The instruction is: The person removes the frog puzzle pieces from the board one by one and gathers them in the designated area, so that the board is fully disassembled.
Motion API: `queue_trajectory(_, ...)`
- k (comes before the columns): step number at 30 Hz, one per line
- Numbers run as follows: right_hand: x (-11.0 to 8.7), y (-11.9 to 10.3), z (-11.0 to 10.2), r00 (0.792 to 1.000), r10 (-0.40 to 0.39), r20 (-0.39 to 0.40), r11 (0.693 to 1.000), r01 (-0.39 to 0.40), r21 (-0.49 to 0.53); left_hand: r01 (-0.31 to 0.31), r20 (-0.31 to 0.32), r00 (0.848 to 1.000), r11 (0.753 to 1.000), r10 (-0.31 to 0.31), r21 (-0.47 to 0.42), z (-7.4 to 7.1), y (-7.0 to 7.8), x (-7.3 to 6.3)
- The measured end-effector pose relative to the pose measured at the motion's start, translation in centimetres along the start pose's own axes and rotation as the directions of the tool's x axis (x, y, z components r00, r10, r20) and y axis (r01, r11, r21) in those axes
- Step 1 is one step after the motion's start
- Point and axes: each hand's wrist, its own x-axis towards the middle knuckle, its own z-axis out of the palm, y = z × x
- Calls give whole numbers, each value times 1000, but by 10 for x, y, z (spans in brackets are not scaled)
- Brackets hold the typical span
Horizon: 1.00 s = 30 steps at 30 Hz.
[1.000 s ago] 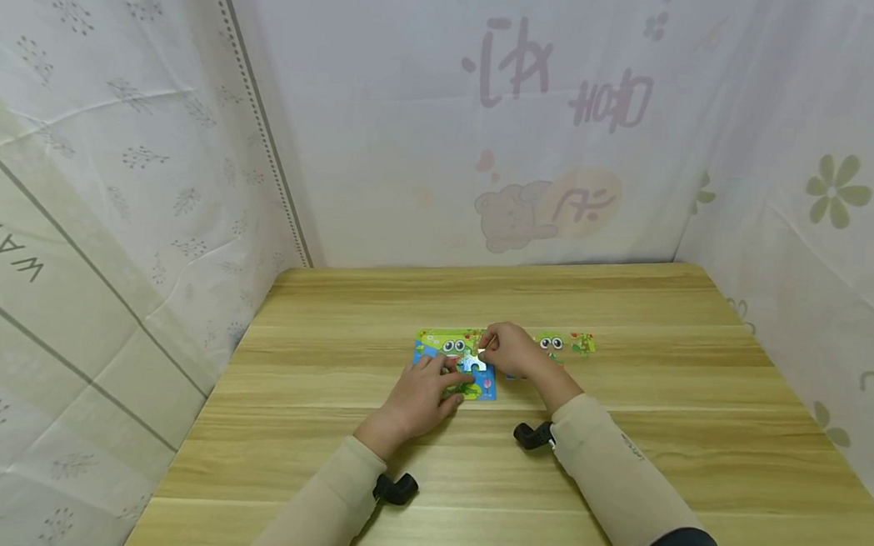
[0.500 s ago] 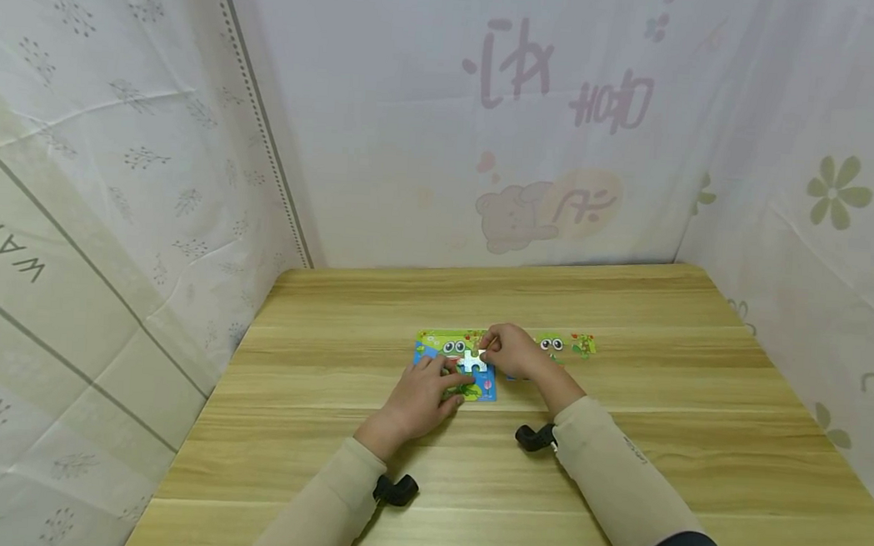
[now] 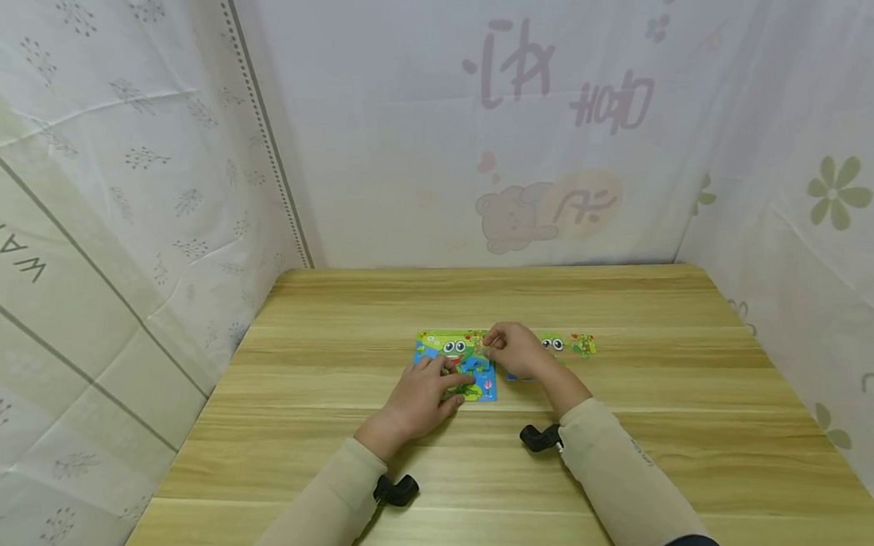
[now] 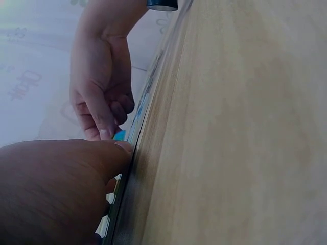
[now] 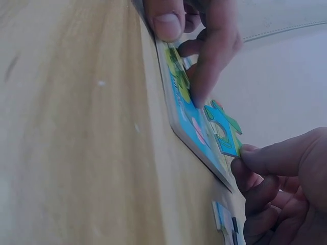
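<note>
A jigsaw puzzle (image 3: pixel 489 388) with a green frog picture and a blue border lies flat on the wooden table. My right hand (image 3: pixel 520 351) pinches a blue and green puzzle piece (image 5: pixel 223 133) between thumb and forefinger. In the right wrist view the piece is tilted, just over the puzzle's surface. My left hand (image 3: pixel 420 396) rests on the puzzle's near left part with its fingers spread, covering some of the picture. Its thumb (image 5: pixel 168 26) sits at the board's edge, and one fingertip presses close beside the held piece.
A second frog picture (image 3: pixel 552 344) lies to the right, partly hidden behind my right hand. By its far right corner is a small green piece (image 3: pixel 583 344). Patterned cloth (image 3: pixel 385 136) hangs behind the table (image 3: pixel 307 432).
The held piece has tilted from a pale, shining face to showing its blue and green print. My right hand has shifted slightly right; the left hand stays in place.
</note>
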Motion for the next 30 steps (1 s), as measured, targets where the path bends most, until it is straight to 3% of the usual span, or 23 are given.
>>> queue_trajectory(4,-2,6,-5,1000,0,1,999,0,43,-8,-11,1000,1000,8,-5,0,0,0)
queue_trajectory(12,-11,17,-18,1000,-14,-14,1000,15,20,-4,-1,1000,1000,4,-22,2,-2,-1)
queue_trajectory(20,-26,27,-35,999,-16,-32,999,18,42,3,-11,1000,996,-3,-88,0,-2,-3)
queue_trajectory(27,-40,37,-53,999,-23,-45,997,26,68,-45,-104,994,982,26,-184,-4,-8,-5)
queue_trajectory(30,-45,41,-59,999,-15,-45,997,19,73,-35,-120,993,976,9,-215,-7,-15,-6)
